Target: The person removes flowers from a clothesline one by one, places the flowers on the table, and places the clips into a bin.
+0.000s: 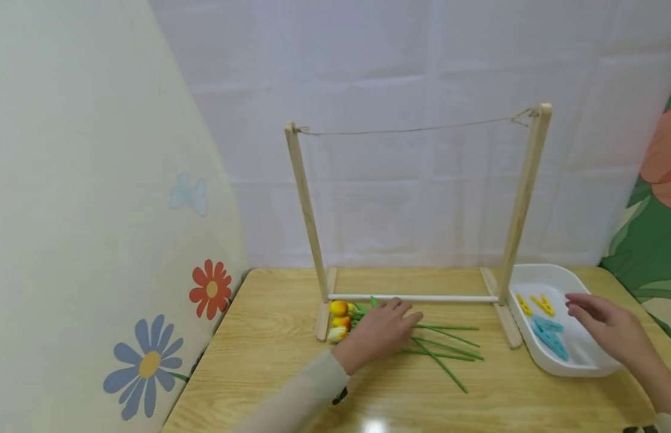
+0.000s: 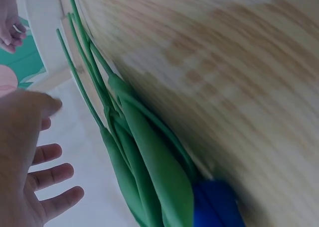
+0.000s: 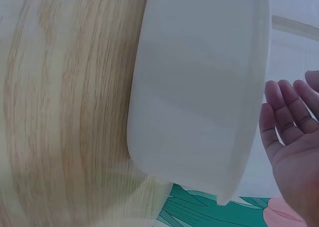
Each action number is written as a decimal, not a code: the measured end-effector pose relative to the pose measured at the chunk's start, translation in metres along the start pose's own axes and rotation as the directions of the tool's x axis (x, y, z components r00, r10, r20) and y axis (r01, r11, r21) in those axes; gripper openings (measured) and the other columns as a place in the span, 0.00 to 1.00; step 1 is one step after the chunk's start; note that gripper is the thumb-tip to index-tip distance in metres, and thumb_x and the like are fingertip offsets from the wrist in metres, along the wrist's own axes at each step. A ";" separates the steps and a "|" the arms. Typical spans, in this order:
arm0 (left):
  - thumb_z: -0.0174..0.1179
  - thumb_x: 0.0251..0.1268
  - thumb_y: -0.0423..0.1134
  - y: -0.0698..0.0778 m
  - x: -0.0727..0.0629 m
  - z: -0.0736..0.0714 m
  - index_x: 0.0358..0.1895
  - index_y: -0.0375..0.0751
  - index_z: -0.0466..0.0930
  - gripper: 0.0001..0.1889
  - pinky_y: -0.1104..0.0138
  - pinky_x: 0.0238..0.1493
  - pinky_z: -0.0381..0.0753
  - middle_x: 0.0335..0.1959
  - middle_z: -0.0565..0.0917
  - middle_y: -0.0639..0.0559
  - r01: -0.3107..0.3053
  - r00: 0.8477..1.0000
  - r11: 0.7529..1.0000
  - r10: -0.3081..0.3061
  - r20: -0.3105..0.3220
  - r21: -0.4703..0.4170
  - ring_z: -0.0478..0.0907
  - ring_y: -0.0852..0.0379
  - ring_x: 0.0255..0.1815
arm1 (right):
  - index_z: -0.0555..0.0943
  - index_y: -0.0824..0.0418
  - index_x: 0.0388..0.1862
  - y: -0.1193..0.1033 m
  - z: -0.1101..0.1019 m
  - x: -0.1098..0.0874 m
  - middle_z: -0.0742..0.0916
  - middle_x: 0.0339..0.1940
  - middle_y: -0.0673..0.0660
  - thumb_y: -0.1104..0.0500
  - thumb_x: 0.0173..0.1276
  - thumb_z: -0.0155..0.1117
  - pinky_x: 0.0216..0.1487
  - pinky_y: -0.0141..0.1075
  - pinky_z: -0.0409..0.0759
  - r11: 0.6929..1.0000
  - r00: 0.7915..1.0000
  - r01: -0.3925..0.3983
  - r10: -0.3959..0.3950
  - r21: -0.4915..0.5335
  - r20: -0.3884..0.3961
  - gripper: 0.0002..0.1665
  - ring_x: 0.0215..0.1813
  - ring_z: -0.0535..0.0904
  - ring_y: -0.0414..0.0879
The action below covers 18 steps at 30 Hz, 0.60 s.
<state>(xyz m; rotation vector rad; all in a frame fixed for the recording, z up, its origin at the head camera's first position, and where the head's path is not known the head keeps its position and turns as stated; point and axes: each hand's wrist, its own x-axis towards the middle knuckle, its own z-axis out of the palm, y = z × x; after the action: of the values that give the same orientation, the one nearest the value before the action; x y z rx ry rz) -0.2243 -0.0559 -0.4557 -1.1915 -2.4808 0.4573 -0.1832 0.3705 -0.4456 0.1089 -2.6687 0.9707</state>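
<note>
A bunch of artificial tulips (image 1: 339, 322) lies on the table, its yellow, orange and white blooms at the left and green stems (image 1: 449, 347) reaching right. My left hand (image 1: 380, 332) is over the bunch, hiding its middle; in the left wrist view its fingers are spread beside the green leaves (image 2: 149, 167), gripping nothing. A blue patch (image 2: 215, 203) shows below those leaves. My right hand (image 1: 611, 328) hovers at the right side of a white tray (image 1: 570, 369), fingers loosely bent and holding nothing. Yellow clothespins (image 1: 543, 305) and light blue clothespins (image 1: 549, 338) lie inside the tray.
Behind the tulips stands a wooden frame (image 1: 522, 204) with a thin string (image 1: 405, 130) tied between its post tops and a white rod (image 1: 416, 297) low across it. The tray sits against the frame's right foot. Painted walls and a white cloth (image 1: 367, 210) enclose the table.
</note>
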 end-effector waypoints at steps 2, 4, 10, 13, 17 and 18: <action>0.54 0.77 0.55 -0.003 -0.005 -0.001 0.69 0.55 0.70 0.23 0.59 0.58 0.83 0.64 0.77 0.52 0.011 1.000 0.999 -0.012 -0.003 -0.032 0.76 0.54 0.62 | 0.80 0.73 0.57 0.000 0.001 0.001 0.86 0.51 0.74 0.57 0.77 0.60 0.34 0.20 0.76 0.998 0.999 0.044 -0.045 -0.053 -0.021 0.20 0.39 0.70 0.16; 0.52 0.77 0.58 -0.007 -0.010 -0.003 0.71 0.55 0.69 0.25 0.56 0.60 0.82 0.65 0.76 0.52 0.029 0.999 0.997 -0.028 0.016 -0.066 0.75 0.53 0.63 | 0.81 0.73 0.55 -0.001 0.003 0.002 0.85 0.51 0.75 0.59 0.76 0.61 0.40 0.34 0.83 0.992 0.996 0.082 -0.086 -0.100 -0.036 0.18 0.41 0.81 0.32; 0.47 0.77 0.63 -0.021 -0.024 -0.005 0.75 0.54 0.67 0.30 0.53 0.65 0.77 0.68 0.74 0.51 0.072 0.993 0.990 -0.060 0.100 -0.122 0.72 0.50 0.67 | 0.81 0.73 0.52 0.001 0.006 0.003 0.86 0.44 0.74 0.66 0.69 0.65 0.40 0.65 0.79 0.952 0.969 0.220 -0.239 -0.213 -0.068 0.15 0.44 0.81 0.70; 0.46 0.77 0.62 -0.027 -0.032 -0.006 0.75 0.55 0.66 0.30 0.54 0.65 0.76 0.68 0.74 0.51 0.086 0.991 0.990 -0.073 0.115 -0.115 0.72 0.50 0.67 | 0.81 0.72 0.51 0.002 0.008 0.003 0.86 0.43 0.72 0.67 0.66 0.67 0.42 0.64 0.79 0.918 0.945 0.285 -0.317 -0.274 -0.080 0.15 0.45 0.81 0.69; 0.47 0.77 0.61 -0.034 -0.044 -0.005 0.74 0.55 0.68 0.29 0.54 0.64 0.77 0.67 0.75 0.51 0.087 0.992 0.989 -0.074 0.106 -0.124 0.73 0.51 0.66 | 0.81 0.72 0.50 0.004 0.008 0.002 0.85 0.46 0.74 0.67 0.64 0.69 0.47 0.64 0.78 0.876 0.921 0.336 -0.383 -0.347 -0.077 0.16 0.48 0.80 0.70; 0.48 0.77 0.61 -0.036 -0.047 -0.005 0.74 0.55 0.69 0.29 0.53 0.64 0.77 0.67 0.75 0.51 0.085 0.992 0.988 -0.073 0.099 -0.128 0.73 0.51 0.66 | 0.81 0.72 0.50 0.005 0.008 0.002 0.85 0.46 0.74 0.66 0.65 0.69 0.48 0.64 0.78 0.865 0.916 0.344 -0.395 -0.364 -0.071 0.16 0.49 0.80 0.70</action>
<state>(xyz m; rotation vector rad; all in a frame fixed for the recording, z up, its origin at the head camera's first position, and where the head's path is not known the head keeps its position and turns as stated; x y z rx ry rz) -0.2189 -0.1142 -0.4437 -1.1395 -2.6644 0.3399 -0.1877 0.3689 -0.4542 0.4403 -2.5055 0.3673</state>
